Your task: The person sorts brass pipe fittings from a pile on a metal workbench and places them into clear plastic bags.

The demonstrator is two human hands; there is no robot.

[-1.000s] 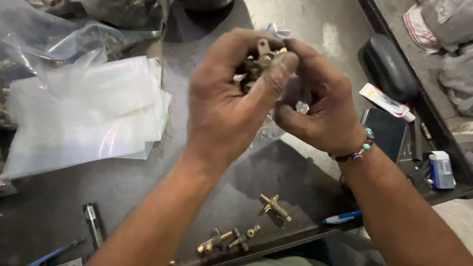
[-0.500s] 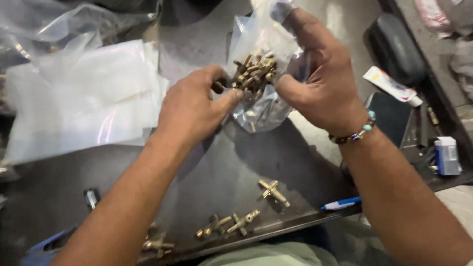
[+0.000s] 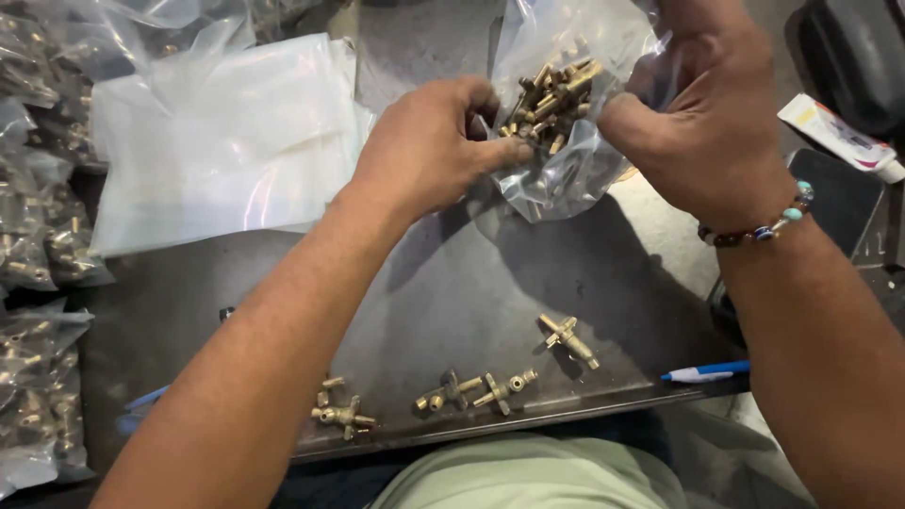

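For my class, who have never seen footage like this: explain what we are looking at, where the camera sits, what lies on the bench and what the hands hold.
There is no machine here: a person works with two bare hands, and the single camera sits on their head, looking down. The left hand and the right hand together hold a clear plastic bag with a cluster of small brass fittings in it. Below lies a dark metal bench. Near its front edge lie a few loose brass fittings. A stack of flat clear bags lies at the back left, filled bags of fittings along the left edge, and a blue and white pen at the right.
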